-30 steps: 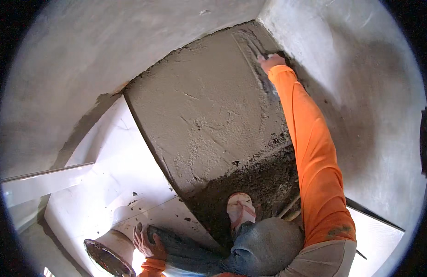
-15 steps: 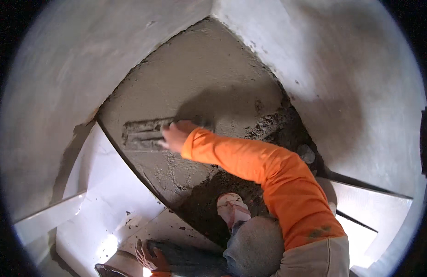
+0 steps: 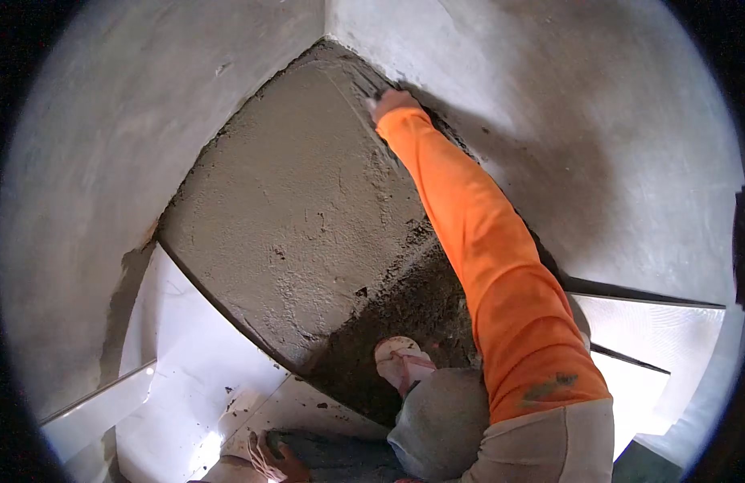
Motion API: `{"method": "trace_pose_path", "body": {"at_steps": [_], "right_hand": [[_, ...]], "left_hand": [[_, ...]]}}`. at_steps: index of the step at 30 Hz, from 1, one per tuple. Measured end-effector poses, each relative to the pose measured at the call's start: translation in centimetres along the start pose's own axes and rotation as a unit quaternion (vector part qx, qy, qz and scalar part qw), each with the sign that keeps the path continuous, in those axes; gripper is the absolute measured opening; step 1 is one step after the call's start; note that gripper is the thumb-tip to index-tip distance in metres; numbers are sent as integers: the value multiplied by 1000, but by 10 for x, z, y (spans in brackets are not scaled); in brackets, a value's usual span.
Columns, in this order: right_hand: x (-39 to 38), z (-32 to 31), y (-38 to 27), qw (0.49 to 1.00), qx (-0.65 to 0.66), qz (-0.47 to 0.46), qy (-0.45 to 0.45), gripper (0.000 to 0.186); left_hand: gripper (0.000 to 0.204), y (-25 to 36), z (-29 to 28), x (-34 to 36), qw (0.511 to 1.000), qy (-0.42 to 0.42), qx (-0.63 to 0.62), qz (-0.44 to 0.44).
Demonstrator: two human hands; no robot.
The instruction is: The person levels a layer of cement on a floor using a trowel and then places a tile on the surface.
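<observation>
My right hand [image 3: 392,103] is closed round the handle of a mortar-smeared rectangular plastering trowel [image 3: 370,82], partly hidden by the hand. Blade and mortar meet along the right wall, close to the far corner. Wet grey mortar [image 3: 268,185] covers the far part of the floor, smooth at the back and rougher toward the front. Low at the lower edge, my left hand [image 3: 280,460] rests by my bent leg, its fingers apart and holding nothing that I can see.
Grey walls [image 3: 147,105] meet at the far corner. White tiles [image 3: 203,322] edge the mortar on the left, with crumbs on them. Dark rough ground [image 3: 420,298] lies before my sandalled foot [image 3: 402,362]. Tile pieces [image 3: 646,338] stand at right.
My right hand has carried the trowel from the mortar's left middle up and right to the far corner. The mortar it covered now shows. My left hand has shifted slightly down and right.
</observation>
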State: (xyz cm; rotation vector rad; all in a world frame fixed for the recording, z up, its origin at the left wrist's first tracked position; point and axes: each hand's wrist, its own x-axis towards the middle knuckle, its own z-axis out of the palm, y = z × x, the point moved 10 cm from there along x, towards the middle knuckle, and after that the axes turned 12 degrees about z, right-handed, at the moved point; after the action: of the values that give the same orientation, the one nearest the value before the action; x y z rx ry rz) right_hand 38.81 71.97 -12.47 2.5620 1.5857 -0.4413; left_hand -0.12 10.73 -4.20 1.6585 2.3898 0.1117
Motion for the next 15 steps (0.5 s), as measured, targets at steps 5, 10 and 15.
{"method": "trace_pose_path", "body": {"at_steps": [5,10,15], "right_hand": [[-24,38,145,999,5,34,-12,78],[-95,18,233,996,8,72,-51,88],[-91,-19,199,994,102,44,-8,86]], "left_hand": [[54,4,2,-5,1000,-3,-1,10],[51,4,-11,-9,999,3,-43,9],[48,-10,-14,-17,995,46,-76,36]]}}
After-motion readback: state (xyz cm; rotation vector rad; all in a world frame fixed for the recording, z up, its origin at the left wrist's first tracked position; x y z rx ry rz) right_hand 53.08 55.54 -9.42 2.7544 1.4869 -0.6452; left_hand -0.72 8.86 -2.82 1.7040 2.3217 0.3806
